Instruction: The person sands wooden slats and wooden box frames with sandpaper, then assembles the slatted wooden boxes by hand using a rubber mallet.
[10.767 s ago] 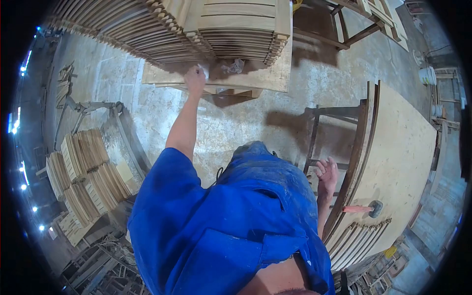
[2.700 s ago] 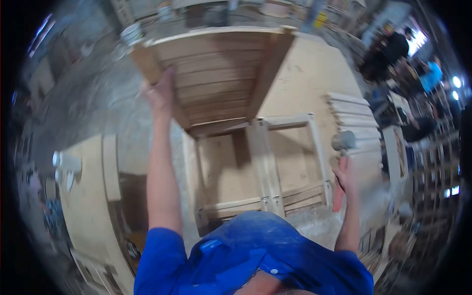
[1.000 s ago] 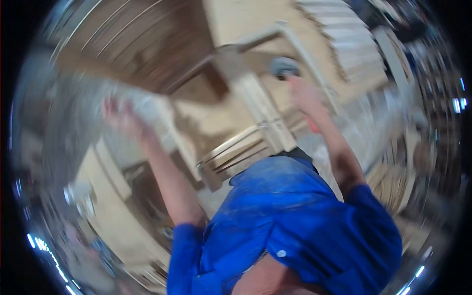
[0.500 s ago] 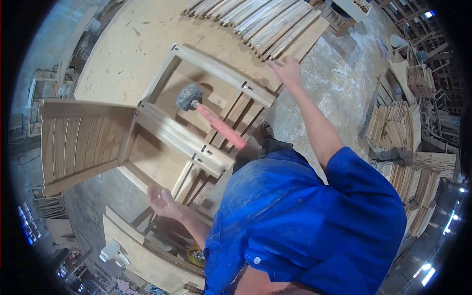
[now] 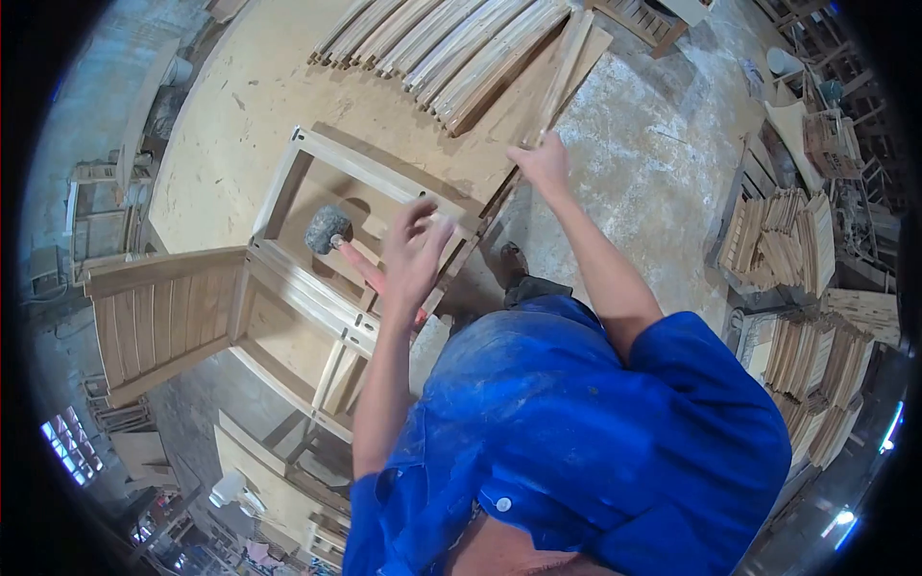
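Observation:
My right hand is closed on the near end of a wooden strip, which lies apart from a row of similar wooden strips on the workbench. My left hand is raised over the wooden frame, fingers spread and slightly blurred, with nothing visible in it. Below it lies a mallet with a grey head and a red handle, partly hidden by that hand. A slatted wooden panel stands at an angle from the frame's left side.
The plywood workbench top carries the frame and strips. Stacks of wooden pieces stand on the right beside the concrete floor. A lower board with a white container is at the lower left.
My left hand has moved up and right from the frame's lower edge to over the mallet handle. My right hand has gripped a strip, now separated from the row.

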### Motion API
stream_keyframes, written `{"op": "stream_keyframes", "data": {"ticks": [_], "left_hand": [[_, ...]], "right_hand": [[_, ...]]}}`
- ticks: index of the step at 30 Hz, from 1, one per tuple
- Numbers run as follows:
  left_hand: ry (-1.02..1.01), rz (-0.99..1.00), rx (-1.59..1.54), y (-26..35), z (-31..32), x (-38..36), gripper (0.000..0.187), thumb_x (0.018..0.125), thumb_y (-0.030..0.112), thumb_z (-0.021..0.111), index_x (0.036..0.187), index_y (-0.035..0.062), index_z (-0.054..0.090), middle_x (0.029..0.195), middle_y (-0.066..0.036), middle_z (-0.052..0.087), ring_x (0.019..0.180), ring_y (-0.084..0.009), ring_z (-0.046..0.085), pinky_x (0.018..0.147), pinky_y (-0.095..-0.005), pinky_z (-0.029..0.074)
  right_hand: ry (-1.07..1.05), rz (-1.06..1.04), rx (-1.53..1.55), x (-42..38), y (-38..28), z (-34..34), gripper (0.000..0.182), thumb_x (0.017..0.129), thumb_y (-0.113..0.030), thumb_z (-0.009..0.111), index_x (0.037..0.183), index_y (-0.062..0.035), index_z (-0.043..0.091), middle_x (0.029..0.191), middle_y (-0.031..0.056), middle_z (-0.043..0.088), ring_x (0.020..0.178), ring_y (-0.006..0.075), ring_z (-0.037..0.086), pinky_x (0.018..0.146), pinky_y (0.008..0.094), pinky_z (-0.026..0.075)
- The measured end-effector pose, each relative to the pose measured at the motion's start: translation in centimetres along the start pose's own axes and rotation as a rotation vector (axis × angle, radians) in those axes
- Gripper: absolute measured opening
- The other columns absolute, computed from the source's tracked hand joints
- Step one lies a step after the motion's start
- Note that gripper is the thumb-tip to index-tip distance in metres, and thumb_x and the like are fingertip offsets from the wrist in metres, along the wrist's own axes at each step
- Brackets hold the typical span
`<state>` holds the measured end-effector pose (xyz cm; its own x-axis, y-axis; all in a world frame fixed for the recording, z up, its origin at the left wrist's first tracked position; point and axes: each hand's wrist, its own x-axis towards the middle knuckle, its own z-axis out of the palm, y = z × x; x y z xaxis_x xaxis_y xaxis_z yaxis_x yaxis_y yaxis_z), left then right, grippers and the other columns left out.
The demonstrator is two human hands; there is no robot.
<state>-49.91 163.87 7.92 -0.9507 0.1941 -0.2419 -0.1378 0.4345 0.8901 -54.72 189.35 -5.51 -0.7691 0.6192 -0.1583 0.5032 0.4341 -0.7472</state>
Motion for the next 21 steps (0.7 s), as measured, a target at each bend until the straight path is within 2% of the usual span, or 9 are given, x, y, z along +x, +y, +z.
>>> {"op": "stream_keyframes", "data": {"ticks": [1,4,5,6,10,12,16,18,21], "left_hand": [[-0.113,0.041,-0.045,0.4,1.8,2.2,0.050,0.096,0.035,0.063,0.129,-0.0033,0.060,0.121,-0.014,0.067,0.111,-0.0185,0.063,0.099,-0.0369,0.047],[-0.311,0.178,-0.100,-0.8,8.2,8.0,0.045,0.102,0.037,0.057,0.122,-0.0022,0.065,0.116,-0.015,0.069,0.104,-0.0172,0.065,0.093,-0.0355,0.049],[-0.439,-0.065,-0.266,-0.9,10.2,9.2,0.045,0.101,0.039,0.057,0.122,-0.0006,0.065,0.112,-0.013,0.069,0.100,-0.0160,0.065,0.090,-0.0336,0.050],[-0.564,-0.307,-0.435,-1.0,11.8,9.8,0.044,0.101,0.040,0.058,0.121,0.0010,0.066,0.108,-0.011,0.070,0.097,-0.0148,0.065,0.087,-0.0318,0.050],[-0.716,-0.405,-0.420,-2.8,14.4,9.0,0.045,0.100,0.041,0.060,0.125,0.0046,0.063,0.102,-0.006,0.068,0.091,-0.0125,0.063,0.079,-0.0284,0.050],[-0.753,-0.315,-0.464,-5.3,14.4,8.5,0.045,0.097,0.039,0.065,0.127,0.0063,0.061,0.098,-0.002,0.066,0.088,-0.0101,0.061,0.075,-0.0275,0.050],[-0.661,-0.182,-0.377,-3.6,8.5,4.4,0.044,0.094,0.036,0.068,0.124,0.0043,0.062,0.096,-0.001,0.064,0.086,-0.0087,0.059,0.075,-0.0284,0.049],[-0.508,0.041,-0.320,-2.2,4.2,0.8,0.045,0.094,0.033,0.068,0.124,0.0009,0.061,0.093,-0.001,0.062,0.085,-0.0089,0.057,0.075,-0.0285,0.049],[-0.134,0.202,-0.274,-1.2,-2.9,-3.6,0.038,0.092,0.025,0.072,0.117,-0.0018,0.062,0.093,-0.006,0.065,0.085,-0.0133,0.061,0.076,-0.0294,0.051]], "right_hand": [[-0.012,-0.007,-0.009,-0.9,1.1,-0.8,0.070,0.068,-0.033,0.082,0.118,0.0056,0.053,0.096,0.0223,0.070,0.090,0.0367,0.070,0.079,0.0455,0.057],[-0.272,0.159,0.722,-5.5,2.2,-4.1,0.047,0.072,-0.011,0.077,0.108,0.0027,0.050,0.079,0.0110,0.065,0.063,0.0191,0.065,0.056,0.0326,0.053],[-0.316,0.173,0.821,-7.8,1.1,-6.0,0.044,0.073,-0.006,0.075,0.107,0.0018,0.049,0.076,0.0078,0.063,0.059,0.0141,0.061,0.052,0.0289,0.051],[-0.327,0.171,0.808,-9.5,1.0,-7.0,0.044,0.073,-0.006,0.075,0.107,0.0018,0.049,0.076,0.0078,0.063,0.059,0.0141,0.061,0.052,0.0289,0.051],[-0.422,0.270,0.791,-13.4,1.8,-10.3,0.041,0.078,-0.005,0.073,0.111,-0.0001,0.048,0.081,0.0081,0.063,0.062,0.0136,0.061,0.054,0.0299,0.053],[-0.407,0.278,0.767,-14.4,3.2,-11.7,0.044,0.079,-0.005,0.074,0.114,0.0009,0.049,0.081,0.0074,0.063,0.063,0.0123,0.062,0.053,0.0298,0.053],[-0.297,0.178,0.607,-13.7,8.2,-15.7,0.046,0.090,-0.013,0.069,0.129,0.0017,0.052,0.088,0.0062,0.061,0.074,0.0168,0.065,0.063,0.0320,0.058],[-0.211,0.191,0.643,-13.6,10.1,-16.6,0.051,0.089,-0.004,0.063,0.137,0.0052,0.045,0.106,0.0123,0.061,0.091,0.0218,0.065,0.077,0.0358,0.059],[-0.283,-0.150,0.562,-12.8,13.2,-16.4,0.054,0.099,-0.019,0.058,0.147,-0.0010,0.039,0.113,0.0110,0.059,0.098,0.0228,0.061,0.087,0.0391,0.055]]}}
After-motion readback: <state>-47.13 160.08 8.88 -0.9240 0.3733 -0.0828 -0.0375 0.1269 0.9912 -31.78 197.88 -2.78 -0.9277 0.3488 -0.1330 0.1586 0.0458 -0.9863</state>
